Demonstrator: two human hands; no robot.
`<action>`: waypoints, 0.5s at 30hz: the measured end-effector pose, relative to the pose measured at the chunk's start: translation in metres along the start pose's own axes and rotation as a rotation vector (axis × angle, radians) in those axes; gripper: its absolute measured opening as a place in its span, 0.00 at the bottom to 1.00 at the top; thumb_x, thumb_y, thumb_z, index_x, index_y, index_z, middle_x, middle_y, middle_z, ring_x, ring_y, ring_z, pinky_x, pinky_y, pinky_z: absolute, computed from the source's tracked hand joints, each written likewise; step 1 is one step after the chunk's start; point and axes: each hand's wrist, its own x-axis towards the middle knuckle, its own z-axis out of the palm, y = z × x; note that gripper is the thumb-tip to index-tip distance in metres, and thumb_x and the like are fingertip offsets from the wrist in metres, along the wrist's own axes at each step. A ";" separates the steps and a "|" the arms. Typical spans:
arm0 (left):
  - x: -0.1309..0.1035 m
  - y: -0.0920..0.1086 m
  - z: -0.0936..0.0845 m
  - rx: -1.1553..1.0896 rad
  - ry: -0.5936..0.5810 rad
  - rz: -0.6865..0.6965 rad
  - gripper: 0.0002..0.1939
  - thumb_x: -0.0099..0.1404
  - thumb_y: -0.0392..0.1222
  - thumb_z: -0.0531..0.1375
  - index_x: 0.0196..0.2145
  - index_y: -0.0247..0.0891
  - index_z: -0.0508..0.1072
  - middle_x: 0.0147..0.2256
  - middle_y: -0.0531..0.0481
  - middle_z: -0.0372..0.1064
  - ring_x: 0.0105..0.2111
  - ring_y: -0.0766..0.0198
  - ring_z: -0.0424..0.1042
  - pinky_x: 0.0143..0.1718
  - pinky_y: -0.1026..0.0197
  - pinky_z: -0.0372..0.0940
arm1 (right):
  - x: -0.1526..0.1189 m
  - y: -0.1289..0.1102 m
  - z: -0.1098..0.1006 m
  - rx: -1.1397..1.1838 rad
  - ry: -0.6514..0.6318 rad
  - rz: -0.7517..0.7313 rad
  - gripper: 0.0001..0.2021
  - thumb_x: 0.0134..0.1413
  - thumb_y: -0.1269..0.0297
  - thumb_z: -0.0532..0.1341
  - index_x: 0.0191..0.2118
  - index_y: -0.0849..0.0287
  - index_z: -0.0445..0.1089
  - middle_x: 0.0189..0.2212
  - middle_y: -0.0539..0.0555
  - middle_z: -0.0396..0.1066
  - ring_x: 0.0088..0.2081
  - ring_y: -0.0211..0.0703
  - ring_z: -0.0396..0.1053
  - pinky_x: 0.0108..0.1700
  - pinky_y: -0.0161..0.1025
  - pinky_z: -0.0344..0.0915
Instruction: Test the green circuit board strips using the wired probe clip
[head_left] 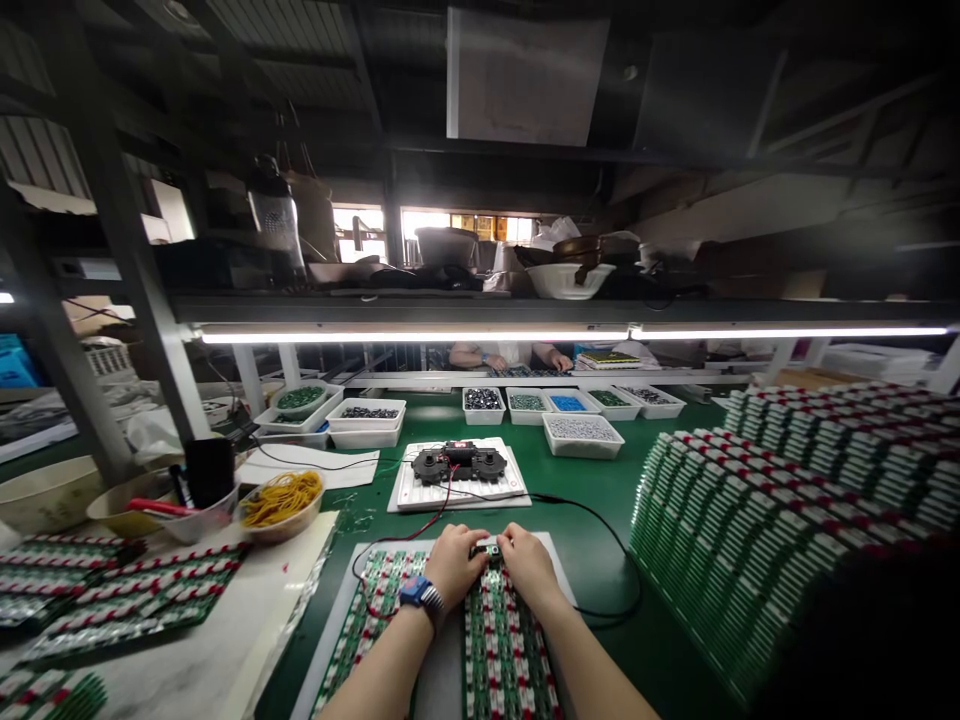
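Note:
My left hand [454, 566], with a blue watch on its wrist, has its fingers curled at the far end of a green circuit board panel [501, 640]. Across from it, my right hand [529, 568] is also closed, its thumb and fingers near the same end. Between the fingertips shows a small dark board piece [489, 551] with a light part on it; I cannot tell whether it is joined to the panel. Rows of red and white components cover the panel. To its left lies another populated panel [369, 610] on a white sheet, partly under my left forearm.
Ahead sits a black twin-speaker unit [459, 461] on a white tray, with red and black wires. Beyond are several white bins of small parts [583, 436]. Tall board stacks [720, 540] stand right; a bowl of yellow rubber bands [282, 499] left. Another person's hands [559, 360] show behind.

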 end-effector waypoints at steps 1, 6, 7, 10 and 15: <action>0.001 0.000 -0.001 0.012 -0.009 0.006 0.14 0.62 0.41 0.58 0.45 0.44 0.77 0.37 0.47 0.71 0.43 0.56 0.66 0.46 0.60 0.61 | 0.000 0.000 0.000 -0.005 0.000 -0.005 0.10 0.63 0.67 0.54 0.34 0.58 0.71 0.34 0.54 0.77 0.37 0.43 0.72 0.31 0.33 0.52; 0.009 0.001 -0.005 0.069 -0.077 0.023 0.12 0.60 0.41 0.60 0.41 0.47 0.79 0.36 0.47 0.72 0.43 0.54 0.66 0.45 0.58 0.60 | 0.000 0.001 0.001 -0.027 0.000 -0.025 0.10 0.64 0.67 0.53 0.35 0.59 0.72 0.34 0.56 0.77 0.37 0.45 0.72 0.30 0.34 0.51; 0.010 0.000 -0.006 0.077 -0.090 0.020 0.12 0.60 0.41 0.60 0.41 0.47 0.79 0.36 0.47 0.72 0.43 0.54 0.66 0.45 0.58 0.60 | -0.001 0.000 0.001 -0.029 0.001 -0.027 0.10 0.64 0.67 0.53 0.35 0.59 0.72 0.34 0.57 0.77 0.37 0.46 0.72 0.30 0.35 0.50; 0.013 0.000 -0.008 0.091 -0.114 0.005 0.12 0.60 0.41 0.60 0.41 0.47 0.79 0.36 0.47 0.73 0.42 0.54 0.67 0.44 0.58 0.61 | -0.002 -0.001 0.000 -0.024 0.007 -0.029 0.10 0.63 0.68 0.53 0.35 0.59 0.72 0.34 0.57 0.76 0.37 0.46 0.72 0.30 0.35 0.50; 0.010 0.004 -0.008 0.110 -0.094 0.000 0.12 0.60 0.41 0.59 0.40 0.46 0.79 0.36 0.47 0.73 0.43 0.54 0.67 0.44 0.59 0.61 | -0.003 0.001 -0.001 0.022 0.015 -0.042 0.10 0.63 0.68 0.54 0.34 0.59 0.72 0.33 0.57 0.76 0.36 0.45 0.72 0.30 0.34 0.51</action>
